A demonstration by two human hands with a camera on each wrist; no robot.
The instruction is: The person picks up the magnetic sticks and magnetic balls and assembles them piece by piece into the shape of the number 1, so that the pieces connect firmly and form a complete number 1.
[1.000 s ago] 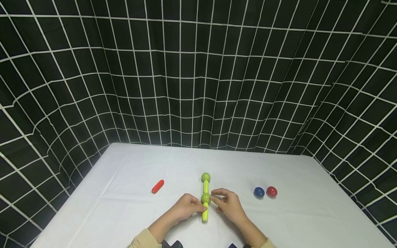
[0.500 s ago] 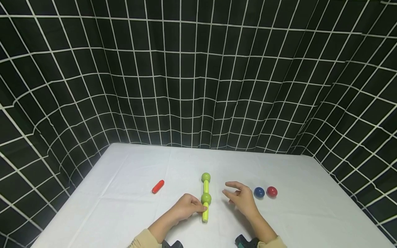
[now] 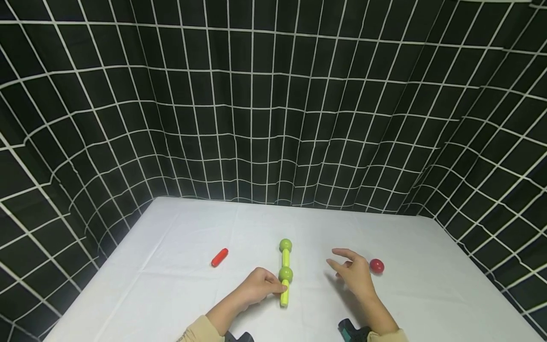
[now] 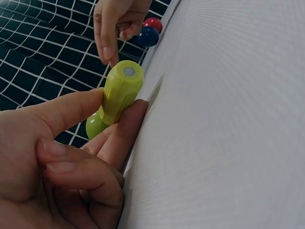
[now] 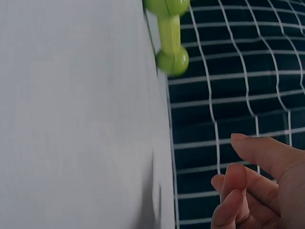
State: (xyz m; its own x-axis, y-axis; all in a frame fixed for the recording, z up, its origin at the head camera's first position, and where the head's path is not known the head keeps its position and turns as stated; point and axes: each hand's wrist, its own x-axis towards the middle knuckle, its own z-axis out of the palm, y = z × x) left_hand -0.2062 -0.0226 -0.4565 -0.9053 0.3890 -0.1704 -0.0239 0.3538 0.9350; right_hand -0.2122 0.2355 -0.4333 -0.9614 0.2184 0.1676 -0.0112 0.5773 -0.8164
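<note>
My left hand [image 3: 259, 287] pinches the near yellow-green rod [image 3: 284, 299] between thumb and finger. The left wrist view shows a grey disc in that rod's end. Ahead of the rod, in one straight line, come a green ball [image 3: 286, 274], a second yellow-green rod [image 3: 286, 258] and a far green ball [image 3: 285, 245]. Right of this chain, my right hand [image 3: 355, 274] holds nothing, its thumb and forefinger apart. A red ball [image 3: 377, 266] lies just beyond it. The blue ball [image 4: 148, 36] shows in the left wrist view; the right hand hides it in the head view.
A red rod [image 3: 220, 257] lies left of the chain on the white-covered table [image 3: 179, 285]. A dark curtain with a white grid [image 3: 273, 118] stands behind the table and along both sides.
My right hand has drawn away from the near green ball and moved right, now covering the blue ball in the head view. My left hand keeps its grip on the near rod.
</note>
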